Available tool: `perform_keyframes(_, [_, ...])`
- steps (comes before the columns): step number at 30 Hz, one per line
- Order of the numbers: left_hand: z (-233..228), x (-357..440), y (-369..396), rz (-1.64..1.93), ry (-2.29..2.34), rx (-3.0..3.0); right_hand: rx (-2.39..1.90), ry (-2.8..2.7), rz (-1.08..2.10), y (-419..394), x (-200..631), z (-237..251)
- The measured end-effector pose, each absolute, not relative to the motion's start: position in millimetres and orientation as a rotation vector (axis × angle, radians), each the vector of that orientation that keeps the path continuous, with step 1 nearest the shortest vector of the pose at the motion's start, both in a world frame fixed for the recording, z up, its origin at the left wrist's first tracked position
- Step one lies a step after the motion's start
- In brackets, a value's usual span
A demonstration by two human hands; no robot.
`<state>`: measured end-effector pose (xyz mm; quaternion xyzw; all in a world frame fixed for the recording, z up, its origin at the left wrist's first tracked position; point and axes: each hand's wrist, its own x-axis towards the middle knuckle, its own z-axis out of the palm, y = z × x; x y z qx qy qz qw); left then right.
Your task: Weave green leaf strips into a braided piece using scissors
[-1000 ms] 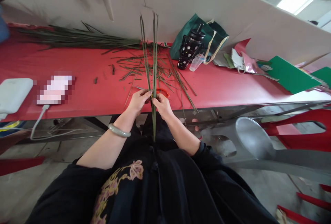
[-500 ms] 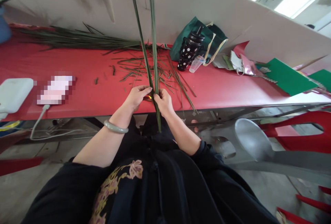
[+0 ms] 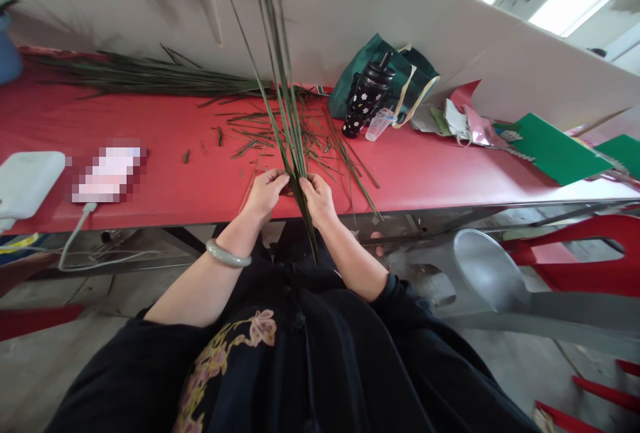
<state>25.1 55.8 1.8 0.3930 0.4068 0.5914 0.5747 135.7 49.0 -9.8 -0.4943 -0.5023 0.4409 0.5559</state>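
Both hands pinch a bunch of long, thin green grass-like strips (image 3: 284,109) over the table's near edge. My left hand (image 3: 267,191), below a pale bangle (image 3: 229,254), closes thumb against fingers on the left side of the bunch. My right hand (image 3: 318,198) grips its right side just a little apart. Above the hands the strips fan out toward the wall; below them the ends taper down toward my lap. Short cut pieces (image 3: 255,134) of the same strips lie scattered just beyond my hands.
The red table (image 3: 165,126) bears a pile of long strips (image 3: 165,76) at the back. Left are a phone (image 3: 107,173) on a cable and a white power bank (image 3: 31,183). Right stand a black flowered tumbler (image 3: 364,96), a plastic cup (image 3: 379,125), a green bag (image 3: 350,73) and a green board (image 3: 555,147).
The bunch has spread apart at the top, and its tips now show lower and lean left. My left hand has shifted slightly down. The right hand stays nearly in place.
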Motion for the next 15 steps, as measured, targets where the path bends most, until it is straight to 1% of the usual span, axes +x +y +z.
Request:
perform_keyframes(3, [-1,27,54,1.386,0.930,0.902,-1.245,-1.200,0.965,51,138,-16])
perform_keyframes(7, [0,30,51,1.377,0.896,0.909,-1.218,-1.184,0.921,49,136,-14])
perform_keyframes(12, [3,31,49,1.342,0.956,1.066,-1.055,-1.092,1.130,46,133,-2])
perform_keyframes(15, [1,31,47,1.336,0.990,1.063,-0.952,-0.969,1.224,46,131,2])
